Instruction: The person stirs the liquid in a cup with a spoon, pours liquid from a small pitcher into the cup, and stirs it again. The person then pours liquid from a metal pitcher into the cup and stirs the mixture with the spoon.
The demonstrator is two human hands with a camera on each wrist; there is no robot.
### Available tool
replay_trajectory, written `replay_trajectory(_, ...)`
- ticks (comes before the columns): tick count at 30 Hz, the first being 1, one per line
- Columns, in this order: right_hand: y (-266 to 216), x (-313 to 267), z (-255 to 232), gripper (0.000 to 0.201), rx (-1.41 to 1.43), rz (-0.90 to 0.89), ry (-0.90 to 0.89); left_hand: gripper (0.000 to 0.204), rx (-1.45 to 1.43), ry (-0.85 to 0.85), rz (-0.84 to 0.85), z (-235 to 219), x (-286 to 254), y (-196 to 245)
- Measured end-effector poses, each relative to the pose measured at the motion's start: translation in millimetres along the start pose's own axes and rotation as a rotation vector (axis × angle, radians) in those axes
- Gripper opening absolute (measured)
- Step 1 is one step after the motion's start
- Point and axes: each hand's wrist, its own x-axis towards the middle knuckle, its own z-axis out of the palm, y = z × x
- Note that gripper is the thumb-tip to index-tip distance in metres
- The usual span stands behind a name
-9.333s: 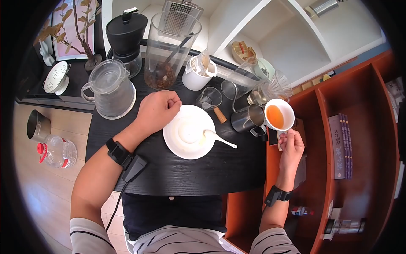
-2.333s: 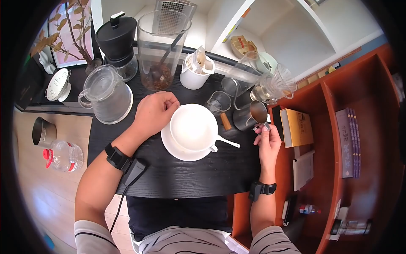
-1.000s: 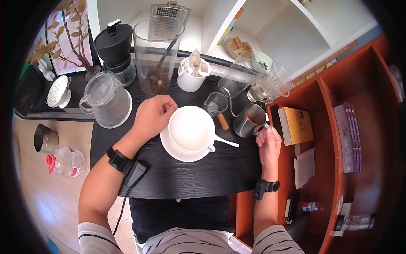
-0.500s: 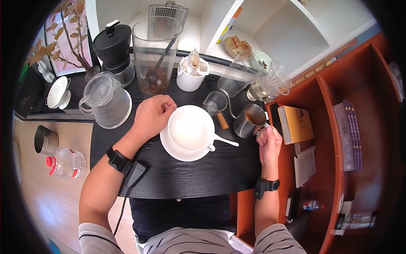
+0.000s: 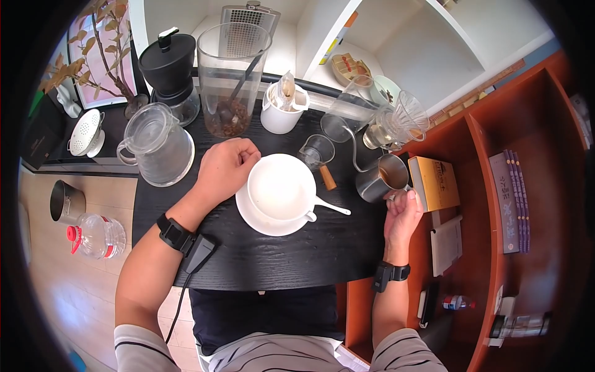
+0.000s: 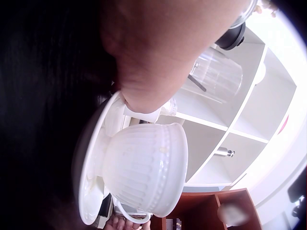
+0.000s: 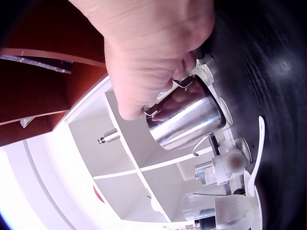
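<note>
In the head view my right hand (image 5: 401,214) grips the handle of a steel gooseneck kettle (image 5: 375,186), lidless, with some brown liquid inside. The right wrist view shows the thumb and fingers curled at the handle of the shiny kettle (image 7: 189,122). A white cup (image 5: 282,186) with a plain white inside stands on a white saucer (image 5: 253,221). Beside the cup a white spoon (image 5: 334,207) pokes out over the saucer's rim. My left hand (image 5: 228,166) rests loosely curled at the saucer's left edge; the ribbed cup (image 6: 144,167) is close by it.
Behind my hands stand a glass server (image 5: 158,146), a black grinder (image 5: 167,65), a tall glass container (image 5: 229,93) and a white pot (image 5: 282,111). A small wood-handled glass jug (image 5: 317,150) is left of the kettle. A yellow box (image 5: 437,183) sits in the bookshelf.
At first my right hand held up the cup with amber liquid. The cup then stood on the saucer and that hand held the kettle, which has just shifted right. My left hand stays put.
</note>
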Motion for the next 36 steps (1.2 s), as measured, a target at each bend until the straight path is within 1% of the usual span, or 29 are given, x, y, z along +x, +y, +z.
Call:
replay_trajectory(2, -2.4, -1.0, 0.3, 0.044, -0.021, -0.048, 0.027, 0.014, 0.002, 0.0, -0.001, 0.4, -0.3, -0.5)
replay_trajectory(4, -2.2, -1.1, -1.0, 0.044, -0.025, -0.061, 0.028, 0.014, 0.001, 0.042, 0.067, 2.5, -1.1, -2.7)
replay_trajectory(8, -2.1, -1.4, -0.3, 0.042, -0.06, -0.093, 0.033, 0.014, 0.003, 0.033, 0.058, 2.1, -1.1, -1.7)
replay_trajectory(15, -1.4, -2.9, -3.2, 0.041, -0.073, -0.094, 0.042, 0.015, 0.013, 0.035, 0.06, 2.3, -0.5, -2.8)
replay_trajectory(20, 1.6, -2.9, -10.0, 0.035, -0.104, -0.122, 0.016, 0.015, 0.006, 0.036, 0.065, 2.1, -0.5, -3.1)
replay_trajectory(24, -0.1, -4.4, -6.9, 0.035, -0.127, -0.131, 0.037, 0.015, 0.011, 0.029, 0.058, 1.9, -0.6, -3.0)
replay_trajectory(36, -1.3, -5.6, -11.3, 0.033, -0.167, -0.144, -0.003, 0.014, 0.018, 0.027, 0.048, 1.9, -0.5, -1.7)
